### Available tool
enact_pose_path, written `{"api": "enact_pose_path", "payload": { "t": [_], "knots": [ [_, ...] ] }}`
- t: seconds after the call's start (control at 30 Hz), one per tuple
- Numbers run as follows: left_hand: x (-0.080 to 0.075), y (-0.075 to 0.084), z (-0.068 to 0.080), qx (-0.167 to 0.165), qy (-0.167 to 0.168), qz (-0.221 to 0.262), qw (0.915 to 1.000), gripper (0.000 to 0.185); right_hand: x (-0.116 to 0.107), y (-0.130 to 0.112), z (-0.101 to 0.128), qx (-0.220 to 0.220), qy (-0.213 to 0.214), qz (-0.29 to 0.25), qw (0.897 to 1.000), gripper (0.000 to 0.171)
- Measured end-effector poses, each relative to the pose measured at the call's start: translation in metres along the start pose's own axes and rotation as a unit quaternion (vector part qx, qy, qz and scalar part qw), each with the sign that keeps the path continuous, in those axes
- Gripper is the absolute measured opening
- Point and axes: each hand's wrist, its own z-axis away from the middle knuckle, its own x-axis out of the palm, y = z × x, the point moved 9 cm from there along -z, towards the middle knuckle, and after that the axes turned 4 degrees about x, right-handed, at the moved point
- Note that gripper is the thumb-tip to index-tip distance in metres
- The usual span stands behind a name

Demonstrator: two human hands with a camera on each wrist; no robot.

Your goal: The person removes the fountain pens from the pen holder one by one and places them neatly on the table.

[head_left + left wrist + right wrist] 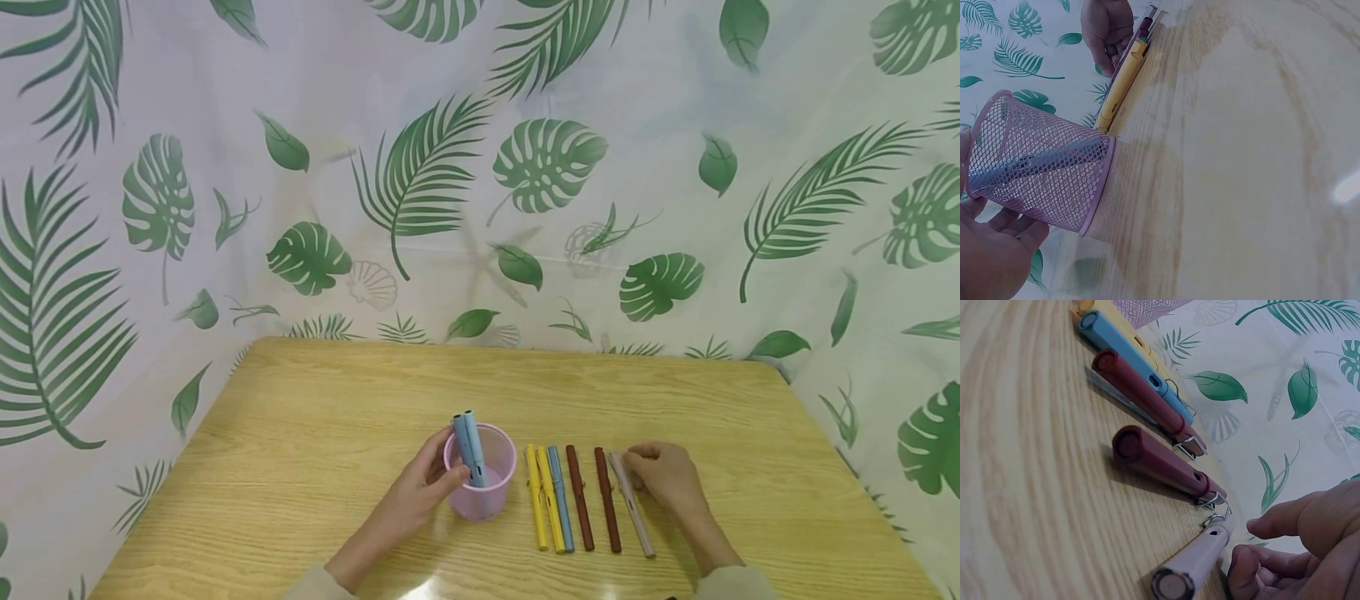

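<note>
My left hand (420, 492) grips a pink mesh pen cup (480, 502), thumb at the rim and fingers along the side. Two light blue pens (470, 450) lean inside the cup, their tops above the rim. To the right of it lies a row of pens: two yellow pens (546, 500), a blue pen (560, 500), two dark red pens (607, 500) and a pale grey-pink pen (633, 504). My right hand (667, 475) is by the clip end of the pale pen. In the right wrist view its thumb and bent forefinger are apart, with nothing between them.
A wooden table (315, 417) carries the cup and pens. Behind it and at its sides hangs a white cloth (450, 308) printed with green leaves. Light glares on the table's near part.
</note>
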Motion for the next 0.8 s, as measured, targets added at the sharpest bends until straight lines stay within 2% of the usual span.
{"api": "enact_pose_path", "payload": {
  "t": [0.4,0.8],
  "knots": [
    [0.0,0.002,0.0,0.001,-0.007,0.005,1.0,0.066,-0.006,-0.013,0.003,-0.015,0.022,0.015,1.0,0.043],
    [0.001,0.0,0.0,0.002,-0.005,0.007,1.0,0.068,0.008,-0.036,0.007,-0.019,0.006,-0.058,0.998,0.042]
  ]
}}
